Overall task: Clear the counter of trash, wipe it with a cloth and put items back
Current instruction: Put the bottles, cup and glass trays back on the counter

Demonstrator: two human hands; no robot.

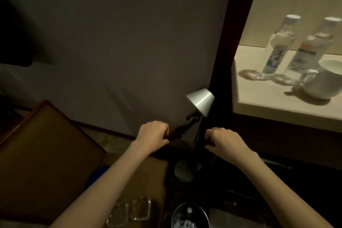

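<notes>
Both hands reach forward in dim light, one on each side of a desk lamp (199, 116). The left hand (152, 135) has its fingers curled, its grip seemingly on a dark cord (182, 127) by the wall, though this is hard to tell. The right hand (224, 139) is curled with nothing clearly in its grip. To the right, the lit counter (259, 102) carries two bottles (277, 50) and a white cup (322, 83). A bin (190, 214) holding trash sits low between the arms.
</notes>
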